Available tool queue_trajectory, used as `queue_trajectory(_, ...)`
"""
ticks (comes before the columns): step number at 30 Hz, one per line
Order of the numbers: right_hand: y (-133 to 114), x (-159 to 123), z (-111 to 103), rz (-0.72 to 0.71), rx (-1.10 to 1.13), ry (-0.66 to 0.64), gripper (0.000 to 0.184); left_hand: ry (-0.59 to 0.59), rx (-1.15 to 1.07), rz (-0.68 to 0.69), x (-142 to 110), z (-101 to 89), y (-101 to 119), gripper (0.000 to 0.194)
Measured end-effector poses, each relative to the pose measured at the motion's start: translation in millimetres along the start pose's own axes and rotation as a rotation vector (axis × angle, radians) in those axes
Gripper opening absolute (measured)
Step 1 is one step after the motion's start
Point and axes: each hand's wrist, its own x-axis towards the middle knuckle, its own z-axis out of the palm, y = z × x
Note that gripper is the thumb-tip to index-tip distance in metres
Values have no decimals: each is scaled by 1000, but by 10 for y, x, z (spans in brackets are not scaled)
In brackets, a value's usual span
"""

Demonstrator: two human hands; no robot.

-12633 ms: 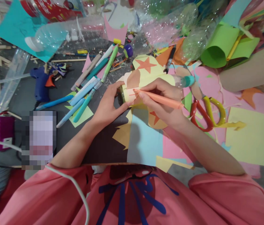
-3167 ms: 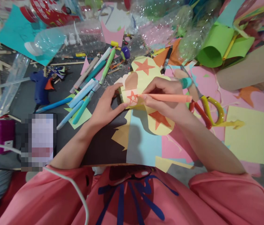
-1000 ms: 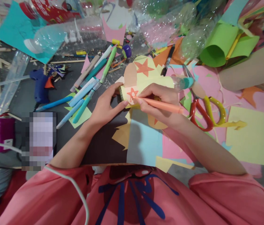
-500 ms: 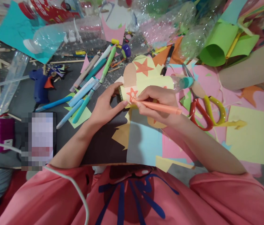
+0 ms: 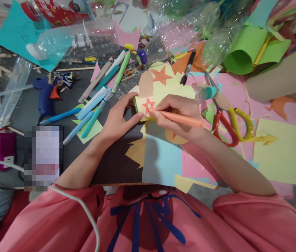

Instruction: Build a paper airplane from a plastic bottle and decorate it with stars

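Note:
A plastic bottle wrapped in pale yellow paper [image 5: 169,91] lies sideways in front of me, its teal cap [image 5: 211,92] pointing right. My left hand [image 5: 118,119] grips its left end. An orange marker [image 5: 182,119] sits in my right hand [image 5: 182,115], its tip touching the paper beside a small orange star outline [image 5: 148,105]. A larger filled orange star [image 5: 161,75] shows on the paper's far side.
Red-and-yellow scissors [image 5: 229,122] lie to the right on coloured paper scraps. Several markers [image 5: 98,101] and a blue glue gun [image 5: 43,94] lie to the left. Clear plastic bottles [image 5: 71,40], a rolled green sheet [image 5: 245,49] and a cardboard tube [image 5: 281,75] crowd the back.
A small orange star outline has appeared on the yellow paper over the earlier frames. In the last second the marker tip has shifted only slightly beside the star; my left hand has stayed put.

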Motion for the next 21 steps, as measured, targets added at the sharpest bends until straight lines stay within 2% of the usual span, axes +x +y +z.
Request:
queue_trajectory(4,25,-5,-9,59,7,-65,22,-7,18,-12,-1,-8,12,60)
queue_trajectory(9,1,-11,-22,100,94,6,24,-14,27,-22,-7,-11,0,60)
queue_trajectory(12,-16,-11,-14,114,73,6,24,-7,28,-6,-8,-7,-13,60)
queue_trajectory(21,16,-2,10,57,35,-37,24,-1,26,-20,0,-2,1,60)
